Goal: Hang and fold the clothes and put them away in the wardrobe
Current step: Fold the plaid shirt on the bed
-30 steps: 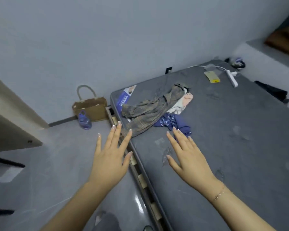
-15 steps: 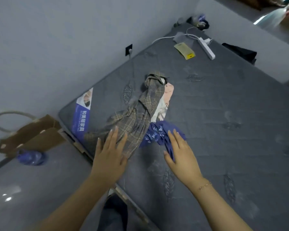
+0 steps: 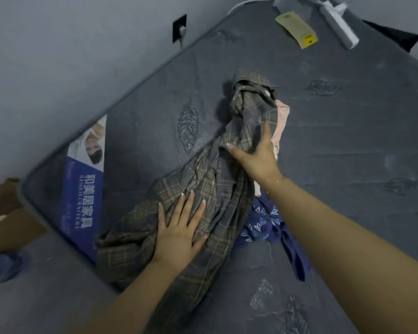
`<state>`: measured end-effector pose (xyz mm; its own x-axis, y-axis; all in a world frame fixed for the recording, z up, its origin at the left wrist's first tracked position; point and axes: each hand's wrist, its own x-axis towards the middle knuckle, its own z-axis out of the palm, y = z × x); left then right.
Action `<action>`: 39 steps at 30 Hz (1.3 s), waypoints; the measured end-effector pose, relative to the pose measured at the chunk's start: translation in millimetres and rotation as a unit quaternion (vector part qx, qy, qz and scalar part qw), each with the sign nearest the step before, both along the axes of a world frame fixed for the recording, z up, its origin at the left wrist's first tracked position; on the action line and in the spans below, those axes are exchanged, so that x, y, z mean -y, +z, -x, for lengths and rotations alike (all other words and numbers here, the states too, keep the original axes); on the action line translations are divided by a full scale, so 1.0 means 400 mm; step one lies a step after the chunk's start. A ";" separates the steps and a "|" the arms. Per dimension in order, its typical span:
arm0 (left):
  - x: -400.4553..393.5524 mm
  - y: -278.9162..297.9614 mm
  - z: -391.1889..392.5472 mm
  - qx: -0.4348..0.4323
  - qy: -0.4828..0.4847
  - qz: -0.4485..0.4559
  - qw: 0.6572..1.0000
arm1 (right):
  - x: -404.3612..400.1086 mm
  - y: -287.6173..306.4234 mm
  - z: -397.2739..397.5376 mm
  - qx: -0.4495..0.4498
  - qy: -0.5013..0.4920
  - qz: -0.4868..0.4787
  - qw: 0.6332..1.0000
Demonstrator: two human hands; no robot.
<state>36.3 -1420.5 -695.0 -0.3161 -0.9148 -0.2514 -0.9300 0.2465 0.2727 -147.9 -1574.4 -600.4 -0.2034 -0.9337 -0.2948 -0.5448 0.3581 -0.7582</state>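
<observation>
I count two hands and three garments on one dark grey quilted mattress (image 3: 336,145).

Nearest me, my left hand (image 3: 179,233) lies flat on the lower part of the crumpled grey-and-tan plaid shirt (image 3: 203,189), fingers straight and slightly spread, pressing the cloth and gripping nothing. This end of the shirt hangs over the mattress's near left edge, close to its left corner.

Just right of the left hand, touching the shirt's right side, a bunched dark blue garment with a pale leaf print (image 3: 266,225) lies on the mattress, a strip of it trailing toward me. My right forearm crosses above it.

Further in, my right hand (image 3: 253,155) is on the upper part of the plaid shirt, thumb out to the left; the fingers run into the folds, so I cannot tell whether they clasp the cloth or only press it. Beside that hand, partly under the shirt, is one pale pink and white garment (image 3: 281,119). The shirt's top end is twisted into a knot-like bunch toward the middle of the mattress.

One blue and white printed label (image 3: 82,189) with Chinese characters is on the left corner.

Near the far edge lie one yellowish paper tag (image 3: 296,28) and one white power strip (image 3: 340,25) with its cable; one black cloth (image 3: 391,36) shows at the far right edge.
</observation>
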 end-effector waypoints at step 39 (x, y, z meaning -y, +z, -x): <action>-0.245 0.135 0.756 -0.128 0.000 -0.201 0.971 | -1.245 -0.092 0.573 0.281 -0.532 -0.175 0.780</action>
<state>-266.0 -1322.4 -641.1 -0.4150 -0.7587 -0.5022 -0.8196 0.0721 0.5684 -377.0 -1076.4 -637.2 -0.5547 -0.1680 -0.8149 0.5837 0.6194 -0.5250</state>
